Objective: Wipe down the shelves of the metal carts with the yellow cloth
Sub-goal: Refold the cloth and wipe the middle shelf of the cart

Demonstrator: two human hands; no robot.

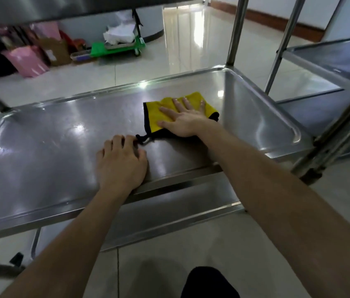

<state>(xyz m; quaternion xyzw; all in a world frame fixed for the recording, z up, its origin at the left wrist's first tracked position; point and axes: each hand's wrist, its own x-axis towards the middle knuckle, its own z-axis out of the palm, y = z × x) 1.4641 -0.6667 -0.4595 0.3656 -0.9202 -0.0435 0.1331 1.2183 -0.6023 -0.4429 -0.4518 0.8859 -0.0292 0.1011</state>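
Wiping the cart's middle shelf (51, 147), yellow cloth (154, 117) toward its right end.

At the shelf's front lip my left hand (122, 162) rests, its grip loosely curled on nothing, fingertips just beside the cloth's black loop (142, 139). Further in, my right hand (182, 121) presses the cloth flat, grip spread. Likely trouble: the loop snags under my left fingers and bunches the cloth, or the cloth rides up the shelf's far rim and skips the corner.
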